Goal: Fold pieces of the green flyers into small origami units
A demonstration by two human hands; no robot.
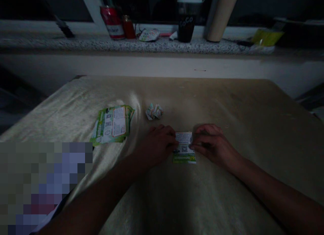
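A small printed green and white leaflet (184, 148) with a QR code lies on the cloth-covered table between my hands. It looks folded at the top. My left hand (160, 140) is closed at its left edge, with the fingertips partly hidden in shadow. At the right edge, my right hand (214, 144) pinches the paper between thumb and fingers. Just beyond my left hand sits a folded paper piece (154, 111) with pointed corners. Farther left lies a loose stack of similar green leaflets (112, 123).
The table (227, 103) wears a rumpled beige cover. Behind it, a speckled stone sill (88, 42) holds a red can (113, 23), a small red jar (129, 27), a dark lidded cup (186, 24), a cardboard tube (220, 17) and a yellow packet (267, 37). The lower left is pixelated.
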